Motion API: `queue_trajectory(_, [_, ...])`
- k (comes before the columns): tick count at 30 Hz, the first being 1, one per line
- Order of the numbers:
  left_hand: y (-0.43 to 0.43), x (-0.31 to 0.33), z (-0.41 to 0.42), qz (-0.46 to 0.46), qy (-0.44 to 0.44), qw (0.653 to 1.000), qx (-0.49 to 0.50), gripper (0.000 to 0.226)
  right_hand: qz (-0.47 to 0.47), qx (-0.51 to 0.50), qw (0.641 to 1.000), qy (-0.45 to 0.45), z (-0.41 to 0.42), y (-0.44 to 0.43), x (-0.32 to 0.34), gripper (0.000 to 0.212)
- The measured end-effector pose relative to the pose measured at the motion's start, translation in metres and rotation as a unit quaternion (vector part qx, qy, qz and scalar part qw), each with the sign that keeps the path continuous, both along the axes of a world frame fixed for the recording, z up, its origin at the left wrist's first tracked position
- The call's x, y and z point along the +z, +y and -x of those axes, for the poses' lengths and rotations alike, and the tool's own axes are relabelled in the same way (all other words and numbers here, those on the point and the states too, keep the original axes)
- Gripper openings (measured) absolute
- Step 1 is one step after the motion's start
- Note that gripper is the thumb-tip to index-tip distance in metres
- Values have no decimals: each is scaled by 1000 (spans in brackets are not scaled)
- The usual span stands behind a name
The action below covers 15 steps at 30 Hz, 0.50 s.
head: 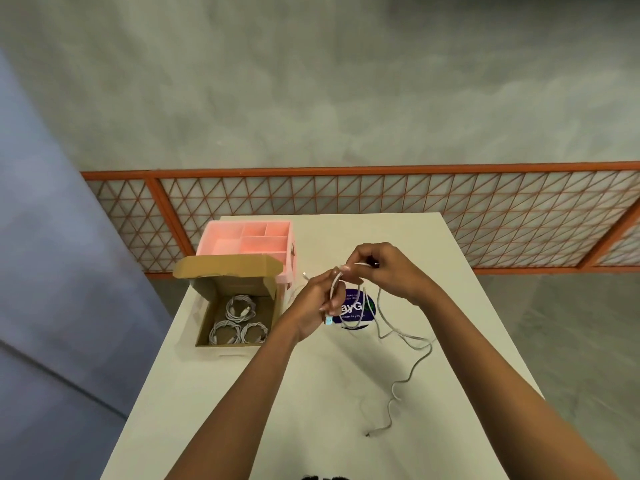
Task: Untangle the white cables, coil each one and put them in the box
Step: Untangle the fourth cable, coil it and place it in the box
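A white cable (pixel 398 336) is held above the middle of the white table (pixel 311 393). My left hand (pixel 317 303) grips a few loops of it, with a plug end hanging below the fingers. My right hand (pixel 384 268) pinches the cable just right of the loops. The loose rest of the cable trails down over the table to its free plug (pixel 369 434) near me. An open cardboard box (pixel 235 306) stands to the left, and three coiled white cables (pixel 239 322) lie inside it.
A pink compartment tray (pixel 249 242) stands behind the box, touching its raised lid. A round blue sticker (pixel 356 308) lies on the table under my hands. An orange lattice fence (pixel 381 202) runs behind the table's far edge. Grey floor surrounds the table.
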<state>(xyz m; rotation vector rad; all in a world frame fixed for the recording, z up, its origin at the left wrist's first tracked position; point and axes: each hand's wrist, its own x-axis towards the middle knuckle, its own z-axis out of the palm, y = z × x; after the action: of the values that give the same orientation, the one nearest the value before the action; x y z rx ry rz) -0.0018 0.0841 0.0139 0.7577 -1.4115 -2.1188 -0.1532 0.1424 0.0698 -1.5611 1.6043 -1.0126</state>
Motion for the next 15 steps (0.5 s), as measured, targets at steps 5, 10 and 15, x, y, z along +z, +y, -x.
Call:
queue_trajectory(5, [4,-2,-5,-83,59,994,-39,36,26,-36,998,-34,6,1,8,18])
queue_trajectory(10, [6,-1,-10,-145,124,980,-64,32,48,-112,989,-88,12,0,6,18])
queue_trajectory(15, [4,-8,-14,-142,143,975,-98,25,74,-152,979,-115,10,-2,0,20])
